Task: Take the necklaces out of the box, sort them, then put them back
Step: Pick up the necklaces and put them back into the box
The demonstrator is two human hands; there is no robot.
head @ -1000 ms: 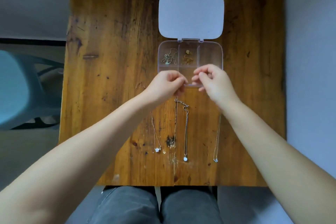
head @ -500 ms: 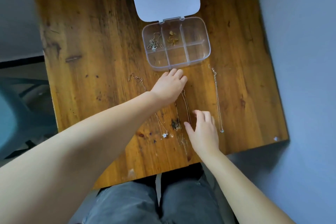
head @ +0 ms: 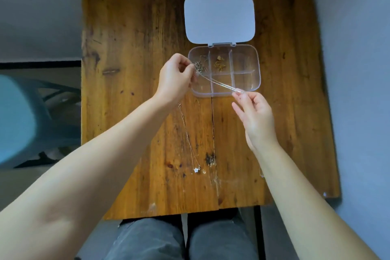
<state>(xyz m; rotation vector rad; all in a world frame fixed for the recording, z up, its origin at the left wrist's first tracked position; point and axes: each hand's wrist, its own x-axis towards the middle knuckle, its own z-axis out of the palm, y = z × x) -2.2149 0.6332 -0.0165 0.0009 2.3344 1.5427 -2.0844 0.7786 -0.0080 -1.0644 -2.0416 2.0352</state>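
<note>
A clear compartment box [head: 256, 65] lies open on the wooden table [head: 137, 69], its white lid [head: 219, 18] folded back. A silver necklace [head: 219, 83] stretches over the box's front compartments. My left hand [head: 176, 78] pinches its bunched end at the box's left rim. My right hand [head: 254, 112] pinches the other end at the front edge. A gold piece [head: 219, 64] sits in the upper middle compartment. A thin necklace with a flower pendant [head: 191, 143] lies on the table below my left hand. Another chain [head: 261, 174] peeks out beside my right forearm.
A blue chair [head: 25, 120] stands to the left of the table. My knees in grey trousers [head: 183, 238] are under the near edge. Grey floor surrounds the table on the right.
Both hands rose from the table to the box with a silver necklace, now held taut between them. The middle necklace that lay on the table is gone from there.
</note>
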